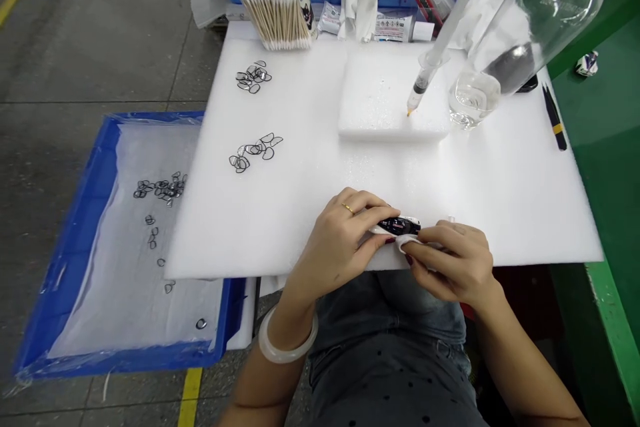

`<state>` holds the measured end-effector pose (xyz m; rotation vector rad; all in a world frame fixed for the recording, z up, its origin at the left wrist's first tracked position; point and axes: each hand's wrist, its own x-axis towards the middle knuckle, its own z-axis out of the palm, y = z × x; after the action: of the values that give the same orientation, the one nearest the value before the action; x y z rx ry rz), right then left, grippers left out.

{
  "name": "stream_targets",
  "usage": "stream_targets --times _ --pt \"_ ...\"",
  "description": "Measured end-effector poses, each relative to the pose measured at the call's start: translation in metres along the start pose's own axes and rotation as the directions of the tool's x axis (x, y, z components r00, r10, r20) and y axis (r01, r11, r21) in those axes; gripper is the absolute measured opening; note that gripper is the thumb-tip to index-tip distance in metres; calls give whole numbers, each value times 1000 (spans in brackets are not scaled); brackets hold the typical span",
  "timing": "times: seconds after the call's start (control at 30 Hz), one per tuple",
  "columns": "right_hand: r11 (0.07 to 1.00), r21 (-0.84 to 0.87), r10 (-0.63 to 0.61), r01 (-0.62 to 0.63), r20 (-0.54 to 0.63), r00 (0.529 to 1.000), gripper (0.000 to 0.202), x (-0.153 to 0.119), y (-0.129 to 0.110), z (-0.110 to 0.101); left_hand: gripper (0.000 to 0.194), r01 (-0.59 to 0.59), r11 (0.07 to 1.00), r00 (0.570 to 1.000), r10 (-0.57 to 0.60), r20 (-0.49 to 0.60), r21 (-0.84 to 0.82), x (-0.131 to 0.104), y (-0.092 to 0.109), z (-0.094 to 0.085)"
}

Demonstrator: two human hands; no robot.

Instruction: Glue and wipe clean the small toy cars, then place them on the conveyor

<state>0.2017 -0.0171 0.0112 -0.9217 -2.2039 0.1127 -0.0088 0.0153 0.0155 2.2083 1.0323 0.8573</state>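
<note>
Black-and-white part (399, 225), ends hidden by both hands' fingers (373, 213)

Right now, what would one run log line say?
left hand: holds black-and-white part | right hand: holds white wipe against part | syringe: tilted, tip down at foam block | cotton swabs: bundled, far edge
</note>
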Motion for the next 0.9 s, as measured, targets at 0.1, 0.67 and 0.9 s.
stream_targets --times 0.1,0.67,0.9 --pt "986 164 8 -7 -5 1000 15 3 1 -10 25 4 1000 1000 -4 2 -19 0 -1 1" --pt "957 45 261 -288 306 916 63 29 -8 -12 44 47 997 999 -47 -4 -54 -2 -2 1" --pt "700 -278 584 -657 -307 752 67 -61 58 -103 42 19 1000 1000 -19 -20 2 -5 -2 1"
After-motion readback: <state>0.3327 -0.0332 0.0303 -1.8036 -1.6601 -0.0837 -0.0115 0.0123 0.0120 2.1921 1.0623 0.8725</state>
